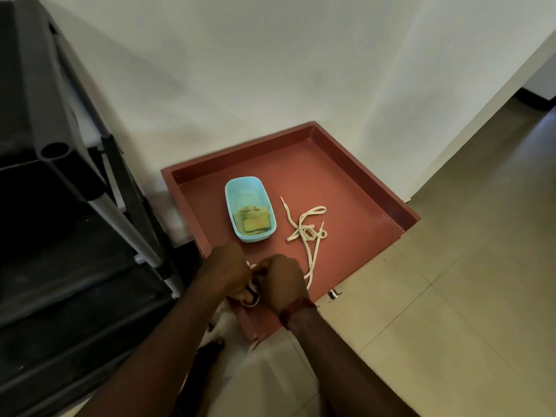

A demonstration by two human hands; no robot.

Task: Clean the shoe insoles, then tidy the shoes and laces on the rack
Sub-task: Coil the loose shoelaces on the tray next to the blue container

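Working: both hands meet at lower centre of the frame, over the near edge of a red-brown tray (pixel 346 182) on the floor.
Left hand (pixel 227 270): fingers curled, pinching the held lace (pixel 252 299); fingertips hidden behind the knuckles.
Right hand (pixel 284 279): fingers curled round the same lace, touching the left hand.
Held lace: white; only short loops show between and below the hands.
Loose lace (pixel 307 233): white, tangled on the tray floor, centre right; one tail runs down towards the right hand.
Tub (pixel 240 188): pale blue, centre of the tray, a yellow-green cloth (pixel 254 222) inside.
Rack (pixel 75 191): black, left side of the frame; no shoes visible on it.
Handling (judged): laces are light, limp and flat, and will snag on themselves. Take one by a stiff tip or by a gathered bundle, not mid-tangle.
Step (judged): bundling or knotting one lace; the loose one is not yet gathered.
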